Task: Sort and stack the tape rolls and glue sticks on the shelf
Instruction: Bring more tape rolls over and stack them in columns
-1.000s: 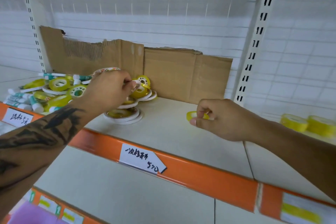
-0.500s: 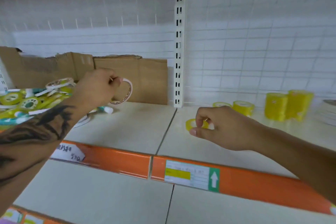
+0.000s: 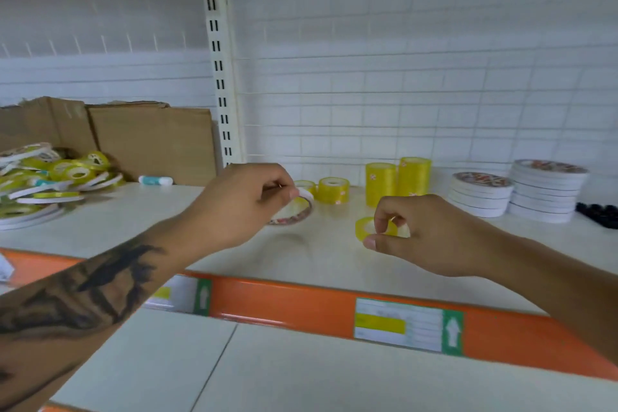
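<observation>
While both forearms are extended over the shelf [image 3: 234, 244], a wide white tape roll [image 3: 294, 211] is pinched by its upper rim between thumb and fingers of the left hand [image 3: 244, 201] and is held tilted just above the shelf surface. A small yellow tape roll [image 3: 366, 227] is pinched in the curled fingers of the right hand [image 3: 418, 234], also just above the shelf. Behind the hands, near the back wall, two short yellow rolls [image 3: 332, 190] and two taller yellow stacks [image 3: 398, 181] are set side by side. Further right, two stacks of flat white rolls [image 3: 515, 194] are seen, the right one taller. At far left an unsorted heap of tape rolls [image 3: 43, 181] is shown in front of cardboard sheets [image 3: 150, 140], with a single glue stick [image 3: 155, 180] lying just beside the heap. An orange price rail [image 3: 301, 308] with labels is fixed along the front edge of the shelf.
</observation>
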`<move>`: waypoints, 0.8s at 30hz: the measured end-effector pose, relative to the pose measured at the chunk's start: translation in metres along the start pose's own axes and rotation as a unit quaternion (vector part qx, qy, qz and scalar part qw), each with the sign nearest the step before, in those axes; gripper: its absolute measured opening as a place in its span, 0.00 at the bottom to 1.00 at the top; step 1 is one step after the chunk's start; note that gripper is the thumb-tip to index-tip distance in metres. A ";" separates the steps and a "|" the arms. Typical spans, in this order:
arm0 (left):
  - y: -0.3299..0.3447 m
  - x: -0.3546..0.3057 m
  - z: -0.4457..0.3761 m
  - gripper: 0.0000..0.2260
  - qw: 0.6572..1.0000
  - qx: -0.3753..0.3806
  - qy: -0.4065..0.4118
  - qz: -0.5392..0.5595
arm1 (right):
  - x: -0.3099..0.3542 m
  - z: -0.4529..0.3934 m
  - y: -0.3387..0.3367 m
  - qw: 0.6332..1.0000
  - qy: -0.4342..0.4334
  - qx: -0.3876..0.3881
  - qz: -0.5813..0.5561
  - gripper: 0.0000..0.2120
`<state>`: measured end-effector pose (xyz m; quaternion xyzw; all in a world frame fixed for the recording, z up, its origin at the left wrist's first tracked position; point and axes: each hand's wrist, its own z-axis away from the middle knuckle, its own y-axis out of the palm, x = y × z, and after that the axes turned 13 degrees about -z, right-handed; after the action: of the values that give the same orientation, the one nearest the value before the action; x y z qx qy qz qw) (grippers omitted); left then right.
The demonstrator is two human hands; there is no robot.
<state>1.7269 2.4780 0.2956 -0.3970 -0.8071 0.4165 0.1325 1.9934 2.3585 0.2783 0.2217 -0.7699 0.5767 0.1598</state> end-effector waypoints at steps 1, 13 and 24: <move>0.007 -0.016 0.002 0.08 1.000 0.007 0.018 0.004 | -0.009 0.008 -0.007 1.000 0.006 0.000 0.000 0.19; 0.052 -0.129 -0.015 0.08 0.991 -0.019 0.123 0.041 | -0.061 0.064 -0.050 0.998 0.057 0.018 -0.013 0.15; 0.058 -0.152 -0.046 0.03 0.972 0.004 0.198 0.126 | -0.069 0.074 -0.090 0.994 -0.015 -0.097 -0.057 0.28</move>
<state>1.8818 2.4092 0.2963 -0.5693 -0.7070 0.3461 0.2373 2.1007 2.2766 0.2963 0.2574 -0.8103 0.4860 0.2021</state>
